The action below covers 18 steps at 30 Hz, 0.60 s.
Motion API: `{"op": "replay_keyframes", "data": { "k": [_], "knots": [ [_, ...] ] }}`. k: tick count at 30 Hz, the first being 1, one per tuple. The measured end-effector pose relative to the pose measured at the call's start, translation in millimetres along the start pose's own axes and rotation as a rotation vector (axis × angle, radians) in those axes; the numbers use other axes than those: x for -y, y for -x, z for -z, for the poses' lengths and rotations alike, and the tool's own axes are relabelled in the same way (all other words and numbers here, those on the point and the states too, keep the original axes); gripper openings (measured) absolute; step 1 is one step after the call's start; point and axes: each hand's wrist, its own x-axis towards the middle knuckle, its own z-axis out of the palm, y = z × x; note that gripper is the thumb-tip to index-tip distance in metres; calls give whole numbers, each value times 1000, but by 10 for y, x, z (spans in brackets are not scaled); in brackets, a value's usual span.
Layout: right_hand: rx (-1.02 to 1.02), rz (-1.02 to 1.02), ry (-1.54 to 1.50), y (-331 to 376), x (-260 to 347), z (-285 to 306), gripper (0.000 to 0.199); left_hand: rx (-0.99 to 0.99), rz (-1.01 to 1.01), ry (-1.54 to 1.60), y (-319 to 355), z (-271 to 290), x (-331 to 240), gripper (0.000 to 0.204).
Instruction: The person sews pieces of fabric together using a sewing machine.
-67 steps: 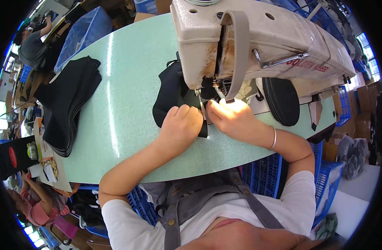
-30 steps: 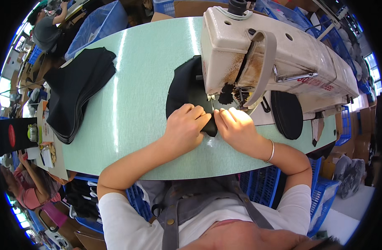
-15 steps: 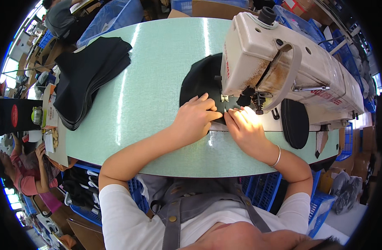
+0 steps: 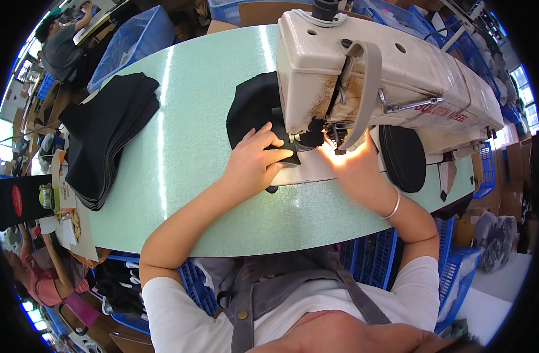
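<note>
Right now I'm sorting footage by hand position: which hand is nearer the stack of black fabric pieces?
Left. The left hand rests on the black fabric under the sewing machine, closer to the stack; the right hand lies farther right.

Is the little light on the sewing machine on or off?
On. A bright glow under the sewing machine washes over the right hand beside the black fabric.
</note>
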Motion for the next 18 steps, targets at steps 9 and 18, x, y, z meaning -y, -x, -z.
{"op": "replay_keyframes", "data": {
  "k": [9,18],
  "knots": [
    [-127,187,-237,103,-193,-272,14,9,-194,-33,-64,22,-65,23],
    [-109,191,-50,46,34,-257,33,-55,-164,-33,-81,-13,-36,20]
  ]
}}
